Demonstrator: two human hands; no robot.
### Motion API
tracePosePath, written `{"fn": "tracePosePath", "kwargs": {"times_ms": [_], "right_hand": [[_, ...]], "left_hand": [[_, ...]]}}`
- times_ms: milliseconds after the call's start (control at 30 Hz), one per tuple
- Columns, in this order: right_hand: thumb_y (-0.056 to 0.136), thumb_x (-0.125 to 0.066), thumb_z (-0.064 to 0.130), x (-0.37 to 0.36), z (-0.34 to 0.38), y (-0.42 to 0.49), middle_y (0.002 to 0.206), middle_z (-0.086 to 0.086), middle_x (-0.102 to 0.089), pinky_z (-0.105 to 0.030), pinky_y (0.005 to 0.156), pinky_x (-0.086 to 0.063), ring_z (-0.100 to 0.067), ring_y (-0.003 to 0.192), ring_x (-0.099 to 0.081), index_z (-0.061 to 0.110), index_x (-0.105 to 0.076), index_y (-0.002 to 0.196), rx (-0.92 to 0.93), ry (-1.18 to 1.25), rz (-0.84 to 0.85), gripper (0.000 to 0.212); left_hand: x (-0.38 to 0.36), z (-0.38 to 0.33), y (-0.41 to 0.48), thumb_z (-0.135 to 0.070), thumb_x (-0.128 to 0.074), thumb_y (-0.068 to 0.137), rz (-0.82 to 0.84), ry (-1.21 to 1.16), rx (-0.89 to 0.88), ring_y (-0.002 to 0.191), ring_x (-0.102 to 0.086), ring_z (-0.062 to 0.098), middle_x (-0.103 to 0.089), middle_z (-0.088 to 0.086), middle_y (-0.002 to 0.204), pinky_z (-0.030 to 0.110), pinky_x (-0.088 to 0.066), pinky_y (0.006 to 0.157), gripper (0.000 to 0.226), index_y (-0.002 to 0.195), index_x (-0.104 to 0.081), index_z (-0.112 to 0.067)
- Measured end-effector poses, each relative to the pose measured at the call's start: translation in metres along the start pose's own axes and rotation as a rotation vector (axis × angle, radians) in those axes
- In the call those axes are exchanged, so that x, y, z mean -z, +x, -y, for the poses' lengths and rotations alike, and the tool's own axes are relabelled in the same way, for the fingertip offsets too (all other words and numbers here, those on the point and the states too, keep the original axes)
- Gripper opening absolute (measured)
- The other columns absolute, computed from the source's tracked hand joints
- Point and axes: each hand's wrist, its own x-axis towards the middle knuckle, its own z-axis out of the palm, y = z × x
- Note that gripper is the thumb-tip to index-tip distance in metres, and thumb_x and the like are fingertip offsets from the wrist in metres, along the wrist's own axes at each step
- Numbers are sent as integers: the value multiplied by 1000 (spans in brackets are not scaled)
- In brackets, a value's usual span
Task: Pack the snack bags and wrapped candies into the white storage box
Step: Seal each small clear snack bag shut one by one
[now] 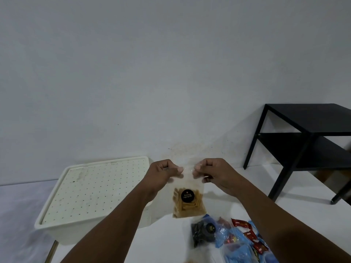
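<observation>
1. Head view: a plain pale wall [171, 63] fills the upper half, matte, with faint brownish smudges low down just behind the hands.
2. The white surface [167, 242] runs under everything. It has open room in the middle between the box and the snack pile, and more over on the far left.
3. The black side table [307, 118] stands against the wall on the right. It has square edges, thin legs and a lower shelf, and it's well apart from the snacks.
4. The white storage box [57, 232] sits on the left. It's smooth plastic with rounded corners, and its lid [91, 192], dotted with rows of small holes, is on top.
5. The left hand [161, 173] and right hand [214, 173] each pinch a top corner of a clear snack bag [188, 204], which hangs between them just right of the box. It's crinkly film holding tan sticks, with a round black label.
6. Lying bottom right are a dark snack bag [204, 232], glossy blue packets [235, 249] and small red wrapped candies [242, 223], all touching or overlapping.
</observation>
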Motion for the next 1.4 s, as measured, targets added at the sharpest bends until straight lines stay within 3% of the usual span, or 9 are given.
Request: {"fn": "tracePosePath", "kwargs": {"times_ms": [133, 333, 433, 533, 633, 800, 1100, 1200, 1400], "right_hand": [[88, -72, 15, -5, -3, -4, 86, -12, -76, -35, 73, -47, -23, 87, -73, 13, -63, 74, 30, -12, -57, 17], [87, -73, 22, 0, -1, -7, 92, -17, -75, -30, 66, -47, -25, 85, -72, 9, -68, 81, 17, 38, -23, 15], [82, -73, 28, -5, -3, -6, 89, -16, -73, -29, 63, -46, -25, 80, -71, 3, -68, 95, -3, 157, -72, 28], [81, -72, 26, -10, -6, -4, 81, -13, -72, -30, 64, -46, -24, 75, -70, 3, -69, 92, -20, 244, -127, 25], [91, -67, 15, -13, -10, -4, 79, -13, -72, -30, 64, -46, -25, 73, -69, 1, -69, 95, -34, 285, -163, 15], [93, -66, 16, -15, -13, -3, 80, -12, -72, -33, 68, -47, -25, 76, -70, 5, -67, 93, -66, 290, -180, 11], [96, -63, 18, -19, -8, -1, 80, -9, -75, -33, 74, -46, -16, 77, -69, 6, -67, 90, 75, 45, -238, 14], [97, -62, 19, -22, -7, 1, 78, -7, -74, -32, 71, -47, -15, 76, -70, 6, -67, 92, 68, 11, -239, 15], [96, -62, 25, -27, -6, 2, 82, -8, -74, -35, 75, -48, -16, 79, -71, 11, -68, 89, 32, 13, -177, 18]], "left_hand": [[-1, 1, -1, -19, -79, 83, 19, -13, 27, 89, -75, 21, -77, 12, 86, 33, -44, 77, 22, 66, -64, -19], [-2, 2, -1, -20, -78, 85, 47, -64, 62, 95, -74, 37, -76, 21, 87, 37, -49, 82, 13, 89, -71, -10], [-8, 0, 0, -19, -77, 85, 22, -120, 46, 90, -76, 35, -75, 24, 87, 36, -51, 79, 16, 92, -71, -6], [-13, 1, 2, -17, -76, 86, -11, -187, 45, 90, -76, 37, -72, 16, 79, 35, -52, 76, 12, 87, -71, -7], [-15, 5, 3, -17, -77, 85, -50, -207, 59, 88, -76, 33, -70, 13, 73, 30, -47, 70, 10, 85, -70, -10], [-16, 7, 3, -14, -76, 86, -70, -226, 67, 81, -75, 26, -66, 25, 85, 19, -45, 53, 9, 89, -69, -9], [-13, 7, 3, -20, -75, 87, -43, -174, 51, 75, -68, 24, -76, 24, 89, 34, -48, 74, 16, 93, -70, -6], [-15, 5, 2, -27, -78, 84, -54, -141, 50, 75, -71, 21, -77, 19, 91, 32, -49, 73, 28, 98, -71, -3], [-14, 5, 2, -22, -79, 83, -104, -83, 6, 76, -72, 17, -74, 10, 84, 30, -48, 70, 26, 93, -71, 1]]}}
